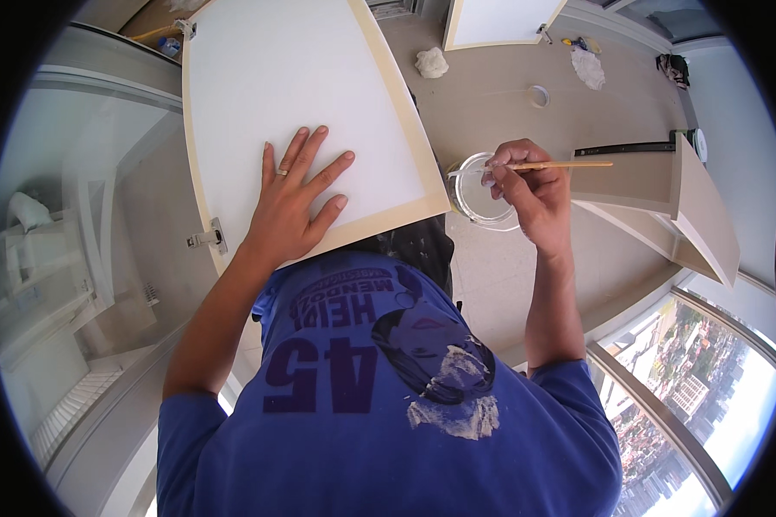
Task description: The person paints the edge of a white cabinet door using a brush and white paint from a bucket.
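Under the spread left hand (297,194), cream-edged white panel (319,73), slim brush (582,164) pinched in right hand (533,188)

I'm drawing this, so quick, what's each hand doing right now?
Left hand: open, fingers spread flat on the white panel.
Right hand: closed, holding a thin wooden-handled tool.

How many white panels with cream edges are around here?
2: near panel under the left hand; far panel at the top, right of centre, partly cut off. Others may be hidden.
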Demonstrator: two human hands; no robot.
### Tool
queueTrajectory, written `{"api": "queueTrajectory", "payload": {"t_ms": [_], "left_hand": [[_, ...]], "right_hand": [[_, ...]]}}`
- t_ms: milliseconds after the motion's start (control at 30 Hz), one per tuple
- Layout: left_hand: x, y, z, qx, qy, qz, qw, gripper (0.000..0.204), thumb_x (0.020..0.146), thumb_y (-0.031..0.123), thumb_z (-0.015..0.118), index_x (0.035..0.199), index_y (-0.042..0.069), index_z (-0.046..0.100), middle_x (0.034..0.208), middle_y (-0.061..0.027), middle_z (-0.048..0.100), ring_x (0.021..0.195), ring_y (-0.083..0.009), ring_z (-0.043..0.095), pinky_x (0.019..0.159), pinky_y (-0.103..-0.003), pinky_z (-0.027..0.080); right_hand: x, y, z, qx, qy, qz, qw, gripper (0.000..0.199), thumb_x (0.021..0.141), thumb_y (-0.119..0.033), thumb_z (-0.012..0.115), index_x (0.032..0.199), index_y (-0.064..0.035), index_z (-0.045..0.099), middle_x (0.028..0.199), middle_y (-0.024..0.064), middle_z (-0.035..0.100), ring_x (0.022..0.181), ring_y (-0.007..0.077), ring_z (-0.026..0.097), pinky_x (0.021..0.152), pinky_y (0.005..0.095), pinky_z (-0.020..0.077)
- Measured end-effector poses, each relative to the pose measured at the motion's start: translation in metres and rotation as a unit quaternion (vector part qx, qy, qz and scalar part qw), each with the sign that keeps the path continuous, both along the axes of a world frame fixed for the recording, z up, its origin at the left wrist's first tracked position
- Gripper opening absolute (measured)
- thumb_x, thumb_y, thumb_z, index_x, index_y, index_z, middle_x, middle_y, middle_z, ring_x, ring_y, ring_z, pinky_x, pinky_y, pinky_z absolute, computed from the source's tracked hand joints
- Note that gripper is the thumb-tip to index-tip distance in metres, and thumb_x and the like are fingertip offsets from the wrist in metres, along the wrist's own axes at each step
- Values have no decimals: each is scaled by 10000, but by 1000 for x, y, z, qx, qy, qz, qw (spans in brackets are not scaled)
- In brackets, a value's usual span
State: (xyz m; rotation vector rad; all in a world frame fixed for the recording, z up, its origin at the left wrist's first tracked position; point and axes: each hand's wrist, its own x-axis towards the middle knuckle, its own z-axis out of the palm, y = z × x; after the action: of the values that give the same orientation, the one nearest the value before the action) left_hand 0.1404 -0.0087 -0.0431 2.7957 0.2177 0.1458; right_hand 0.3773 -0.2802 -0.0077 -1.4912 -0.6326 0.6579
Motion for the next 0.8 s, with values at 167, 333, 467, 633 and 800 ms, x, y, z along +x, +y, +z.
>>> {"api": "queueTrajectory", "payload": {"t_ms": [167,333,467,633,800], "left_hand": [[-1,0,-3,14,8,8,1000,537,1086,387,574,1600,232,589,1780,-162,320,1659,-392,255,1314,-675,59],[0,0,-4,19,14,8,1000,539,1088,408,565,1600,243,589,1783,-150,320,1661,-381,254,1320,-666,58],[1,1,-6,9,10,9,1000,530,1089,451,574,1595,293,589,1783,-129,320,1657,-382,253,1307,-709,64],[0,1,-2,6,16,12,1000,538,1072,378,589,1590,235,603,1783,-146,324,1660,-379,259,1321,-662,55],[3,2,-5,-9,8,6,1000,533,1071,401,595,1585,257,606,1780,-138,328,1652,-393,268,1309,-690,64]], "right_hand": [[7,11,1,-20,-56,37,998,74,995,3,663,1063,15,691,924,46,711,850,101,673,755,256,529],[8,10,0,-22,-4,28,999,92,992,18,656,1076,18,695,934,58,718,855,97,674,752,258,536],[6,8,1,-27,25,20,999,83,1004,7,664,1080,22,697,950,70,733,840,97,677,733,254,536],[15,-15,-38,-43,11,-95,994,85,1008,-17,682,1082,19,706,957,80,762,797,105,686,682,245,527],[7,-84,-143,-243,-36,-184,952,116,956,-72,701,1008,27,732,878,104,791,755,141,751,678,287,576]]}}
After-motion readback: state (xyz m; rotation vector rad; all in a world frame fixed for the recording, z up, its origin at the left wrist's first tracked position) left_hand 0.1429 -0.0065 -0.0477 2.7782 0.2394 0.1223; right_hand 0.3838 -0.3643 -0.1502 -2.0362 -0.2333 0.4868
